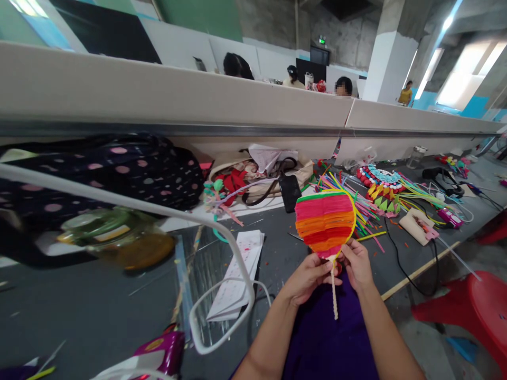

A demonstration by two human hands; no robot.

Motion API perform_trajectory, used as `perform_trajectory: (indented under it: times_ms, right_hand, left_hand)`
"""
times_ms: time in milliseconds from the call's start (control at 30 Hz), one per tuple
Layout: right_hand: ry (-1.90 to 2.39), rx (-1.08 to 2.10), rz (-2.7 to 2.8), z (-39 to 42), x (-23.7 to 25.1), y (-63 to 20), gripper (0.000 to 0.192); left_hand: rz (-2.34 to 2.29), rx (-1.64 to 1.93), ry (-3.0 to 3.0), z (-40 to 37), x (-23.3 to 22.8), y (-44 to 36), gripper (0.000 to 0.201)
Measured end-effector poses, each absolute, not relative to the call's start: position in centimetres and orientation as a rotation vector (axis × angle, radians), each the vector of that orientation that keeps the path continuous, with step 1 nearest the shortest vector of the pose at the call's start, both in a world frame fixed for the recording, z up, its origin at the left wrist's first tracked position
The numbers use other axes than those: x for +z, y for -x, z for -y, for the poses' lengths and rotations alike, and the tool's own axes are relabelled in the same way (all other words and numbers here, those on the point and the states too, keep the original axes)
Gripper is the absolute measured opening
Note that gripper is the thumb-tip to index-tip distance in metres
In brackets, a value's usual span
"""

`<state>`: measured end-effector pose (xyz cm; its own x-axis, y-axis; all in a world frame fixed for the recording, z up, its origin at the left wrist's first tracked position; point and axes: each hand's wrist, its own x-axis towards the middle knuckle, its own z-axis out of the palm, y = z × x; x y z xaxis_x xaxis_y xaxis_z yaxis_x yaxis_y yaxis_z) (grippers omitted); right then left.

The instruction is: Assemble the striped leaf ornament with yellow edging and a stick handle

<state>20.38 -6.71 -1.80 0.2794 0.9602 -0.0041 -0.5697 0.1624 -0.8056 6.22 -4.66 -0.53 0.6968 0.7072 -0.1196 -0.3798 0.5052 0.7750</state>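
Both of my hands hold up a fan-shaped craft piece (325,221) made of pink, orange and red fuzzy strips with a green top band and a yellow rim. My left hand (308,275) grips its lower point from the left. My right hand (357,263) pinches the same base from the right. A thin white stick (335,295) hangs down from the base between my hands, over my purple clothing (328,338).
A grey worktable (99,311) carries a dotted dark bag (130,169), a green-lidded jar (119,237), papers (241,269), a black pouch (290,191), coloured sticks (356,203), a second beaded craft (380,184) and black cables (407,269). Red stool (471,311) at right. People sit beyond the partition (198,100).
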Motion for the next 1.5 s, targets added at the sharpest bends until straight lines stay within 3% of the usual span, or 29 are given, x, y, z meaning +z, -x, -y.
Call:
perform_trajectory:
  times_ms: [367,933,1500]
  right_hand:
    - [0.788,1.202,0.585,6.7,-1.6,-20.2,0.022]
    - [0.792,1.217,0.614,6.8,-1.2,-20.3,0.024]
    - [0.985,1.114,0.673,7.8,-2.2,-20.7,0.03]
  left_hand:
    - [-0.511,0.678,-0.798,4.7,-0.3,-6.3,0.042]
    - [-0.473,0.651,-0.78,4.5,-0.7,-6.1,0.037]
    - [-0.595,0.942,-0.749,3.6,-0.6,-5.8,0.035]
